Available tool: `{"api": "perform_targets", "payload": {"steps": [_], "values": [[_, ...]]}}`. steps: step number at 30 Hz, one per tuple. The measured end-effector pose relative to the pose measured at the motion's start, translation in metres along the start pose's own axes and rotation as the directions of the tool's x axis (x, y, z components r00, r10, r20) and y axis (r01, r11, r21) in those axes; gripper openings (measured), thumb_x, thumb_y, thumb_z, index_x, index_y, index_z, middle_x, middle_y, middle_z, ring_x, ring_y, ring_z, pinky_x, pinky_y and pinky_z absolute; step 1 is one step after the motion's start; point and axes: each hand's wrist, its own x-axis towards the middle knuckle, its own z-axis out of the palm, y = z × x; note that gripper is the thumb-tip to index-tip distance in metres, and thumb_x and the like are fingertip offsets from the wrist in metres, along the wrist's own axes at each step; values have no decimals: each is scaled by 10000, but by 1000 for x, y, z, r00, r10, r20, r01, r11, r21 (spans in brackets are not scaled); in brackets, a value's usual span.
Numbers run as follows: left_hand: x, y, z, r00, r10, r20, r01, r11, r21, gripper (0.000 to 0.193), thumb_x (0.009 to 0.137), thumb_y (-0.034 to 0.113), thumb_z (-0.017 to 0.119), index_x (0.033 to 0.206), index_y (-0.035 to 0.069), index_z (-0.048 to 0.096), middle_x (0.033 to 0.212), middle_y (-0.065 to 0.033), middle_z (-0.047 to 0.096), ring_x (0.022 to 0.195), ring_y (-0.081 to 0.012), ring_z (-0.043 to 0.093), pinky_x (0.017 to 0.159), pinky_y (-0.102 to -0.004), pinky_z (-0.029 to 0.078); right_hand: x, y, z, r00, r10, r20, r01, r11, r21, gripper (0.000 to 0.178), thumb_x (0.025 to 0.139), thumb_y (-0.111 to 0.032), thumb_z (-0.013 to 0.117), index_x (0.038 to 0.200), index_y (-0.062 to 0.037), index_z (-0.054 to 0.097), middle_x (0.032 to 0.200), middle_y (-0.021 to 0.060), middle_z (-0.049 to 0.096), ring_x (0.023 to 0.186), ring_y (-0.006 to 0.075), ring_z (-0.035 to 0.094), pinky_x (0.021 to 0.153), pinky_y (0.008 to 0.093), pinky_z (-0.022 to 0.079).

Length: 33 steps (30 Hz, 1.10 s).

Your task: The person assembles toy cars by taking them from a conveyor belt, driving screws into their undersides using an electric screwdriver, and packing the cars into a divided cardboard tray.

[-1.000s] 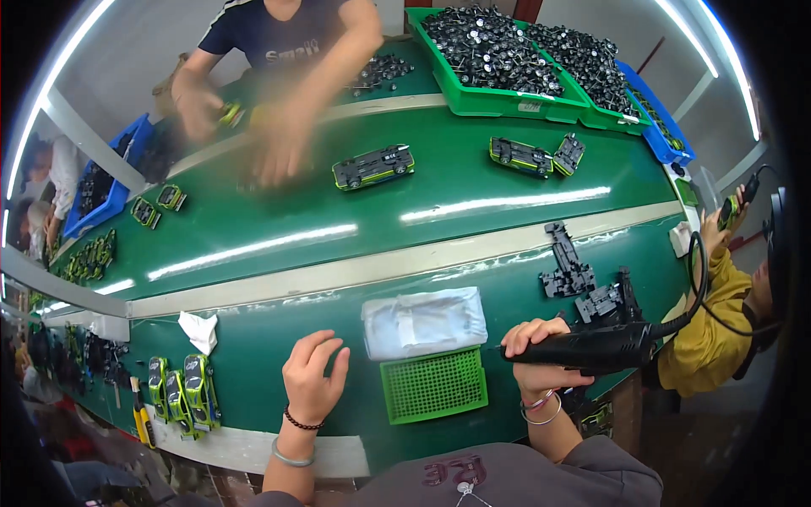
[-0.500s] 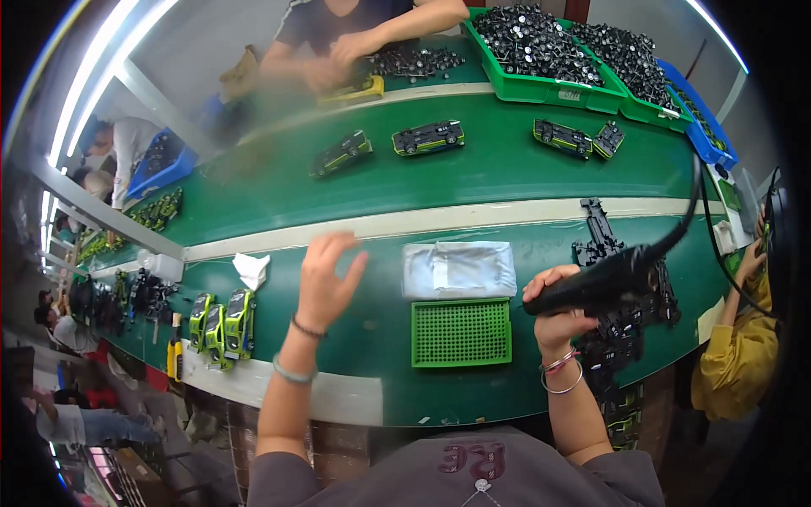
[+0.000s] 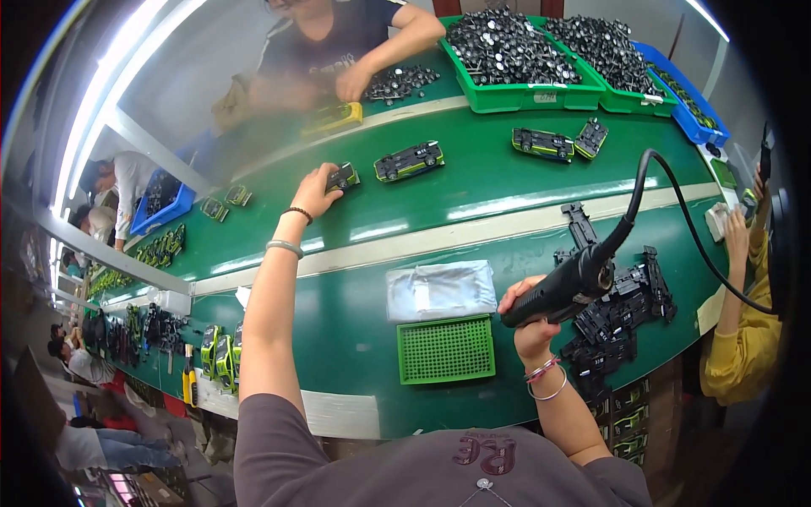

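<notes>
– What's changed?
– The left hand [image 3: 314, 194] now touches the black-and-green plastic toy car [image 3: 344, 176] on the far green surface [image 3: 486, 179]; can't tell if fingers closed.
– Right hand [image 3: 533, 336]?
– Gripping the black cylindrical tool [image 3: 553, 296]: both engaged.

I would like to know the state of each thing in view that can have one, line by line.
Left hand: stretched out, at a toy car
Toy car: partly covered
Right hand: closed around a corded power tool
Corded power tool: held; on or off unclear
Green perforated basket: flat, open-topped
Left green bin: heaped full
Black chassis pieces: loosely piled
</notes>
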Motion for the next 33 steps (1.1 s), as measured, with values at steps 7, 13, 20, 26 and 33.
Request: {"api": "perform_targets", "payload": {"steps": [7,13,20,26,33], "values": [[-49,106,-30,966,220,-132,-236,965,-115,475,690,98,728,1104,21,508,1027,-156,576,943,-301,569,830,-342,452,4,5,-2,998,22,-63,-20,999,36,856,552,-786,603,855,9,504,669,54,543,592,126,530,525,241,416],[-115,211,-13,917,390,81,-347,882,-318,469,699,165,712,1115,55,525,1040,-149,561,987,-320,520,861,-383,428,14,3,-9,996,-91,22,93,986,-135,819,697,-792,439,691,22,531,620,50,539,569,118,538,510,240,415],[-132,229,8,881,470,-41,-466,852,-241,456,694,200,721,1100,77,554,998,-127,568,957,-300,525,835,-383,435,12,1,-4,988,-149,47,151,986,-64,774,720,-740,486,806,28,532,643,63,555,564,111,540,512,235,432],[-133,230,6,881,472,-37,-469,860,-199,445,690,202,725,1088,77,569,993,-122,570,946,-294,528,823,-377,439,7,0,-1,981,-175,77,180,982,-61,743,727,-712,517,828,24,522,652,56,555,571,103,536,522,230,437],[-133,226,8,882,468,-48,-467,860,-206,456,672,198,734,1083,75,579,997,-120,569,924,-292,525,819,-376,438,10,-2,0,982,-171,85,176,983,-55,738,722,-704,538,838,25,528,642,38,548,569,95,527,519,229,431]]}}
